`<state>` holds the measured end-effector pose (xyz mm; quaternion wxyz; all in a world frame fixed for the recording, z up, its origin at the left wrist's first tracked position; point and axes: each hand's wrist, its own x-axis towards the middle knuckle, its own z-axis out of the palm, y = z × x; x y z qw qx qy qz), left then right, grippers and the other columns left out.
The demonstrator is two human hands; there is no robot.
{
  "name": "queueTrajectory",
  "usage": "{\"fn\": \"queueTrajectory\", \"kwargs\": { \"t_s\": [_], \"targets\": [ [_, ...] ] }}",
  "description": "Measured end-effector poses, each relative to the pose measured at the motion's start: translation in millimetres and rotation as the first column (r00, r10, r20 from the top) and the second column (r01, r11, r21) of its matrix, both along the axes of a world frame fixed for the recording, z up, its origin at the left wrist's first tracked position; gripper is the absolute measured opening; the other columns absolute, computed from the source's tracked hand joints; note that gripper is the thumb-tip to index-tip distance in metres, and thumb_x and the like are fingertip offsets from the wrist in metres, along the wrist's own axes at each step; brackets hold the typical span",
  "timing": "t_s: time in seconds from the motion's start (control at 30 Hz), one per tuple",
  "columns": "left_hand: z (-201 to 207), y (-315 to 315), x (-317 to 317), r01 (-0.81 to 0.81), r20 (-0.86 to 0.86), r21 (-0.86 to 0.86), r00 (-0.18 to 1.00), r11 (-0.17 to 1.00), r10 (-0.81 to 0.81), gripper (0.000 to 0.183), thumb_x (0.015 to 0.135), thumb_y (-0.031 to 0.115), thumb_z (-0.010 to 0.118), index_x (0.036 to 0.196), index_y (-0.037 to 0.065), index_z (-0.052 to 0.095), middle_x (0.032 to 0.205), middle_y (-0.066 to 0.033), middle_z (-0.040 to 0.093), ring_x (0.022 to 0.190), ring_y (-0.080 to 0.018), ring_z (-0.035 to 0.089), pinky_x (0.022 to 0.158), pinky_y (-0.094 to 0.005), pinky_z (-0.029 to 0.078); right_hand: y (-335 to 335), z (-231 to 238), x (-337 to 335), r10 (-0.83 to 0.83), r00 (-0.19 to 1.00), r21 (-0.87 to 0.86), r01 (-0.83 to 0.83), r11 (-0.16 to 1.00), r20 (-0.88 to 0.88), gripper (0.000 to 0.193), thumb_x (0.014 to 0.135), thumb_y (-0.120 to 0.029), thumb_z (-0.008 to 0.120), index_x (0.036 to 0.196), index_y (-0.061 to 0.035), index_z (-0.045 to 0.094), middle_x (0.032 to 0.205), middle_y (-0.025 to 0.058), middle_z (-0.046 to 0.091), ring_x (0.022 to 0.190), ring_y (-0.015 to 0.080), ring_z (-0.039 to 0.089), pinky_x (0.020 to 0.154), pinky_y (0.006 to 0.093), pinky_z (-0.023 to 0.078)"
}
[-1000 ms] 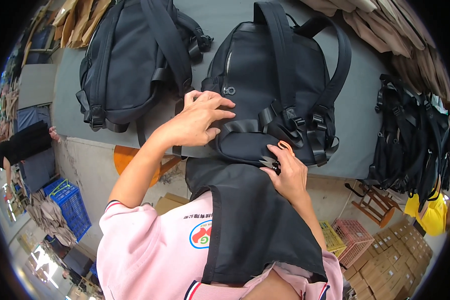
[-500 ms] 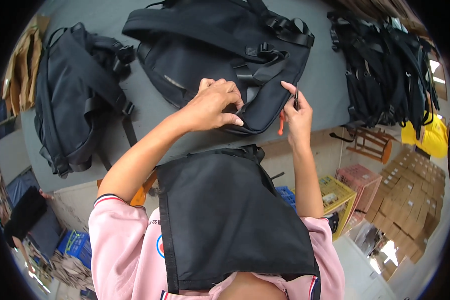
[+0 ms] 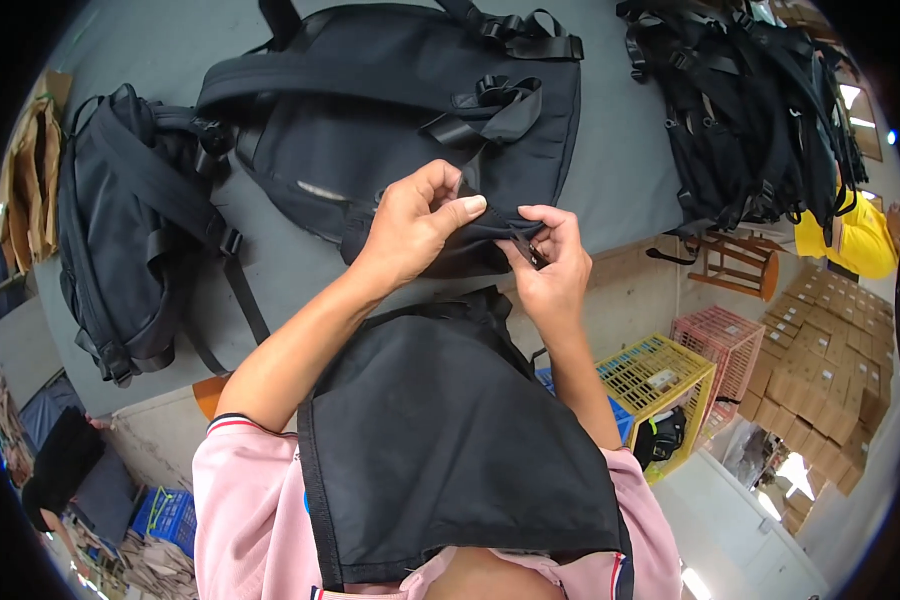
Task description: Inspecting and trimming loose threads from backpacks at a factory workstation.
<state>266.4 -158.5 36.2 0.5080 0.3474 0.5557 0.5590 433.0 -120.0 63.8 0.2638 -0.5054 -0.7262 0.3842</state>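
Note:
A large black backpack (image 3: 360, 140) lies across the grey tabletop in front of me, its shoulder strap and webbing on top. My left hand (image 3: 405, 225) is closed at the bag's near edge, pinching a fold of its black fabric between thumb and fingers. Just to the right, my right hand (image 3: 557, 272) is closed around small dark thread snips (image 3: 535, 256), which are partly hidden by the fingers. Its fingertips also touch the bag's edge. Where the blades end against the dark cloth is hard to make out.
Another black backpack (image 3: 135, 240) lies on the left of the table (image 3: 630, 180); several more are piled (image 3: 735, 130) at the right. Beyond the table's right side are a wooden stool (image 3: 735, 265), yellow (image 3: 660, 370) and pink crates (image 3: 725, 345), stacked cartons (image 3: 820, 350) and a person in yellow (image 3: 855, 240).
My right hand has come left and down to the bag's near edge, close to my left hand. The orange part under it is out of sight. The bag appears farther left in view.

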Motion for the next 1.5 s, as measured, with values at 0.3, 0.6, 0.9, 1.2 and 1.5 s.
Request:
{"fn": "queueTrajectory", "kwargs": {
  "t_s": [0.3, 0.6, 0.9, 1.2, 1.5],
  "targets": [
    [25.9, 0.9, -6.7, 0.091, 0.455, -0.253, 0.89, 0.963, 0.036, 0.024, 0.081, 0.006, 0.069, 0.07, 0.01, 0.049, 0.064, 0.0085, 0.045, 0.06, -0.0011, 0.038, 0.057, -0.0173, 0.031, -12.1, -22.5, -2.6, -0.099, 0.862, -0.176, 0.012, 0.984, -0.497, 0.026, 0.076, 0.006, 0.07, 0.092, -0.0016, 0.052, 0.075, 0.0, 0.059, 0.067, 0.0021, 0.053, 0.06, 0.0161, 0.043],
    [19.9, -20.2, 14.2, -0.241, -0.496, 0.268, 0.796, 0.933, 0.348, 0.048, 0.073, 0.004, 0.07, 0.114, 0.001, 0.044, 0.116, -0.0163, 0.042, 0.103, -0.0226, 0.049, 0.079, -0.0317, 0.045, -18.6, -18.9, -1.4, -0.077, 0.863, -0.2, -0.028, 0.979, -0.499, 0.025, 0.077, 0.007, 0.069, 0.09, -0.0018, 0.051, 0.082, 0.0028, 0.061, 0.071, 0.0034, 0.057, 0.064, 0.0168, 0.046],
    [27.9, -32.2, -1.7, 0.175, -0.826, 0.33, 0.529, 0.928, 0.194, 0.04, 0.063, -0.001, 0.066, 0.102, 0.001, 0.06, 0.108, -0.0103, 0.063, 0.113, -0.0274, 0.055, 0.09, -0.0405, 0.044, -19.4, -8.1, -18.5, -0.009, 0.878, -0.12, -0.055, 0.991, -0.478, 0.023, 0.076, 0.006, 0.07, 0.088, -0.0027, 0.052, 0.074, 0.0007, 0.06, 0.064, 0.0007, 0.053, 0.055, 0.0152, 0.043],
    [26.1, -36.2, -11.4, 0.045, -0.651, 0.494, 0.681, 0.868, 0.335, 0.025, 0.067, -0.009, 0.063, 0.087, 0.002, 0.054, 0.096, -0.0121, 0.069, 0.081, -0.0246, 0.068, 0.063, -0.0289, 0.05, -14.7, 42.2, -22.6, 0.017, 0.945, -0.297, -0.12, 0.947, -0.328, 0.02, 0.077, 0.004, 0.068, 0.091, 0.0003, 0.053, 0.071, -0.0026, 0.055, 0.061, -0.0008, 0.047, 0.053, 0.0144, 0.037],
    [16.5, -37.4, -15.4, 0.122, -0.645, 0.596, 0.662, 0.793, 0.383, 0.028, 0.068, -0.01, 0.063, 0.087, 0.004, 0.048, 0.094, -0.015, 0.069, 0.076, -0.0237, 0.069, 0.055, -0.0263, 0.045, 31.7, 85.1, -10.0, 0.518, 0.842, 0.073, -0.532, 0.844, 0.15, 0.029, 0.07, -0.003, 0.069, 0.098, -0.0044, 0.06, 0.084, 0.0065, 0.053, 0.062, 0.0175, 0.053, 0.055, 0.0272, 0.043]
  ]
}}
